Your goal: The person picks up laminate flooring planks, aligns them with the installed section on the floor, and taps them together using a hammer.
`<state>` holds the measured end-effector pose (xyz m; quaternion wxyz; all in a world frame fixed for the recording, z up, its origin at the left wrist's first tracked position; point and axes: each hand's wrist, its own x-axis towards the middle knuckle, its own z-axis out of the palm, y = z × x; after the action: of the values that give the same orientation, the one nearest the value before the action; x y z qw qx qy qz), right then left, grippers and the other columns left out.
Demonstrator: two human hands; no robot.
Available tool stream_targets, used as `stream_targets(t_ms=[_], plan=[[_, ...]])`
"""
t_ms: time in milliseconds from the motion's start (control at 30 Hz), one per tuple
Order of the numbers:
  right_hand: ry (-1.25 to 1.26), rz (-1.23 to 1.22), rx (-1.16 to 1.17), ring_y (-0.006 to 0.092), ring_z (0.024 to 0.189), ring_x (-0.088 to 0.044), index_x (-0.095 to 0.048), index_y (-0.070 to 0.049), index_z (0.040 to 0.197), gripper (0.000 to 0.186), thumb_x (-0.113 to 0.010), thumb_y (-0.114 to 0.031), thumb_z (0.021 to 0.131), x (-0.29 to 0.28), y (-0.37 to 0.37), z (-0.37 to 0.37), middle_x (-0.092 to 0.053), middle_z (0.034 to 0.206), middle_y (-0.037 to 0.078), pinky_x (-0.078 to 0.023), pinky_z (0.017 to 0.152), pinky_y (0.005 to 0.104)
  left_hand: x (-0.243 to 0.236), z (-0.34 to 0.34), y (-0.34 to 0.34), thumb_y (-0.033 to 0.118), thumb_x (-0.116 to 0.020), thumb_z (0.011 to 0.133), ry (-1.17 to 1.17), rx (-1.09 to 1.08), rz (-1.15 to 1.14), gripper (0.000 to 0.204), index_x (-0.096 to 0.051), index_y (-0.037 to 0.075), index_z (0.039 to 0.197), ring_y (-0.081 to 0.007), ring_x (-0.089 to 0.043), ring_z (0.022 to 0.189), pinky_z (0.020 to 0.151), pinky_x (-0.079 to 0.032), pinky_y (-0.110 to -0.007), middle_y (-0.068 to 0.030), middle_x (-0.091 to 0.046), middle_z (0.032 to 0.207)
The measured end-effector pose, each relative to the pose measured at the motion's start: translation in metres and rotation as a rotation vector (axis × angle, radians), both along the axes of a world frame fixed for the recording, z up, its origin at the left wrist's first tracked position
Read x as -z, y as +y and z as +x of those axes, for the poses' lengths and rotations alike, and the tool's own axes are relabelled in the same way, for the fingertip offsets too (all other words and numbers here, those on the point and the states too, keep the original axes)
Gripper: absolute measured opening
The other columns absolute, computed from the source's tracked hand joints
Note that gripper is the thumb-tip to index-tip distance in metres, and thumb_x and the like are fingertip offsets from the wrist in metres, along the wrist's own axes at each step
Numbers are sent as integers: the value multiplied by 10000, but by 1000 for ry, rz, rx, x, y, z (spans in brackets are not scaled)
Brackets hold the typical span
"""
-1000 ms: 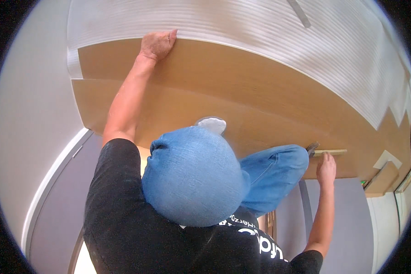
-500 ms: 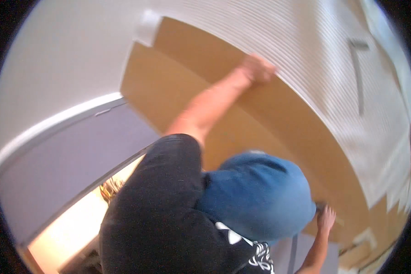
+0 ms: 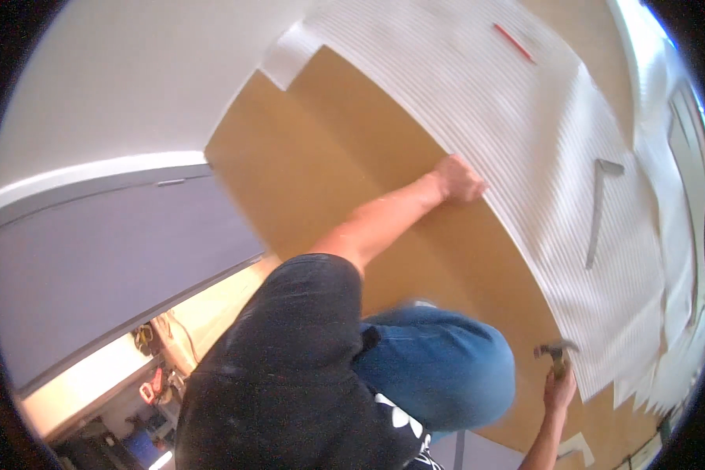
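Observation:
My left hand [image 3: 460, 178] is closed at the curved edge of a brown board [image 3: 329, 157], which lies against white ribbed underlay [image 3: 478, 94]; its fingertips are blurred. At the lower right, my right hand [image 3: 558, 385] grips a hammer [image 3: 557, 354] by its handle, head up, over the board near that same edge. My bent knee in blue jeans [image 3: 446, 368] is on the board between my arms. A metal square [image 3: 595, 219] and a red pencil [image 3: 513, 43] lie on the underlay.
A white wall [image 3: 110, 94] with trim borders the board at upper left. Below it is a grey panel [image 3: 117, 266], then a lit wooden ledge [image 3: 94, 380] with tools, including a red-handled tool [image 3: 153, 384]. Crumpled white sheeting [image 3: 681, 235] runs along the far right.
The view has swung round, placing my left hand and the board edge lower and further right. My right hand has raised the hammer, whose head now shows clearly above it.

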<state>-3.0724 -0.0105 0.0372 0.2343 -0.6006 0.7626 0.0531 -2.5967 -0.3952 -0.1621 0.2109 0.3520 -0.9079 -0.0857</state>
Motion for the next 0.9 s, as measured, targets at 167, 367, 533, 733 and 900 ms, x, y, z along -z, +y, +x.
stream_targets(t_ms=[167,367,533,733,900], plan=[[-160,-31,366,411,913,-683,-609,-31,1274,405,-714,-164,906,4,-40,56,-687,1025,232,-542,790,443,44,26,-12,243,-628,824,-14,108,-56,278,-520,182,575,-275,-493,437,411,-387,-430,-78,-482,512],[141,-85,198,352,814,-701,-690,-84,1029,332,-792,-352,862,-13,4,-8,-723,904,137,-561,711,454,-33,-2,4,461,-715,924,-164,43,359,344,-718,118,945,-315,-719,790,695,-552,-445,-109,-735,815],[202,10,438,360,787,-702,-690,-77,1038,385,-752,-432,900,-20,45,-47,-712,820,154,-562,701,455,-72,-39,13,396,-826,823,-399,178,450,485,-649,40,1100,-389,-644,1067,895,-523,-462,-167,-678,1085],[174,124,375,380,831,-707,-668,-71,1077,408,-722,-445,924,-38,22,-54,-726,849,169,-556,716,477,-83,-89,40,228,-886,752,-620,370,683,689,-513,36,1299,-437,-579,1170,970,-497,-487,-221,-617,1241],[113,389,254,395,863,-699,-647,-79,1091,335,-713,-361,924,-100,-31,-62,-720,889,182,-547,741,495,-79,-110,54,108,-897,691,-660,399,679,747,-479,4,1301,-446,-552,1209,1010,-483,-480,-251,-575,1275]])
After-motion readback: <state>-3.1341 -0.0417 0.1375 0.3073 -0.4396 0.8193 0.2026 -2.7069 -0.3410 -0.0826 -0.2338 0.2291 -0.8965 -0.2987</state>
